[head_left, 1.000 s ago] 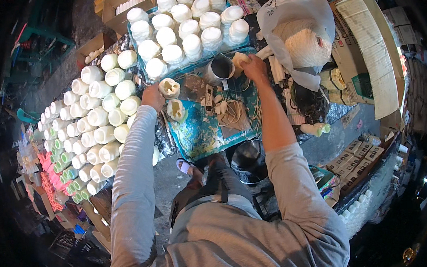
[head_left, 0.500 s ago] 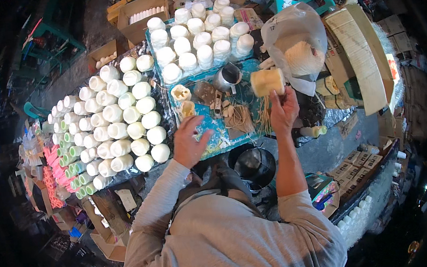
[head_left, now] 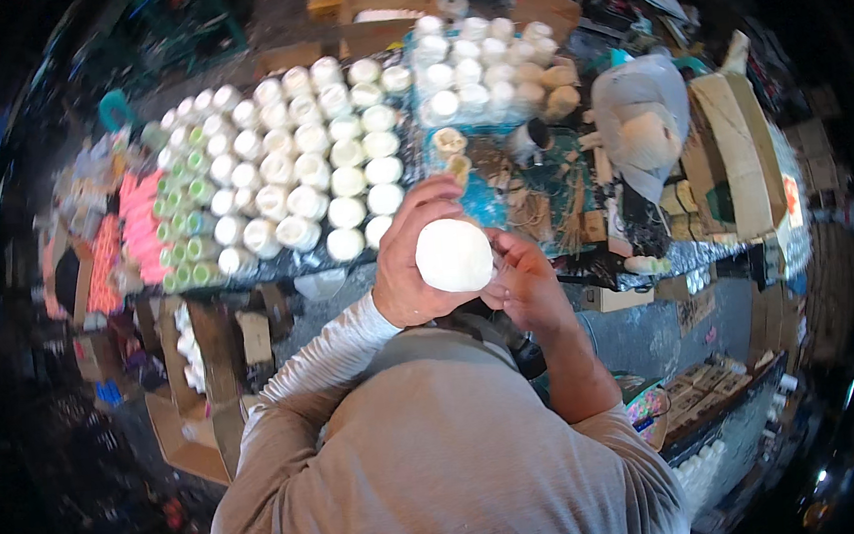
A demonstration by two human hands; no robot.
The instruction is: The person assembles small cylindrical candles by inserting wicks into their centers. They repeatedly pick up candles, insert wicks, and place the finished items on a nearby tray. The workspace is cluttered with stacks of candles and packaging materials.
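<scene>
A thick cream-white pillar candle [head_left: 454, 255] is held up in front of my body, its round end facing me. My left hand [head_left: 410, 280] wraps round its left side and top. At its right edge my right hand [head_left: 532, 287] is closed, the fingers bent and gripping the rim; part of the fingertips is hidden. Beyond the hands lies a blue tray [head_left: 483, 207] with tan wick-like strands [head_left: 535, 214], a metal pot [head_left: 526, 143] and two pale hollow cylinders, the far one [head_left: 449, 143] showing holes in its top.
Rows of cream and greenish cylinders [head_left: 299, 232] fill the table on the left. More white ones [head_left: 472, 98] stand at the far middle. A translucent bag [head_left: 635, 110] and an upright cardboard box [head_left: 728, 143] are on the right. A cardboard box [head_left: 199, 426] sits at lower left.
My right hand has brought the candle from the far right in to the middle, near my body. My left hand, open before, now holds it too. The view has shifted.
</scene>
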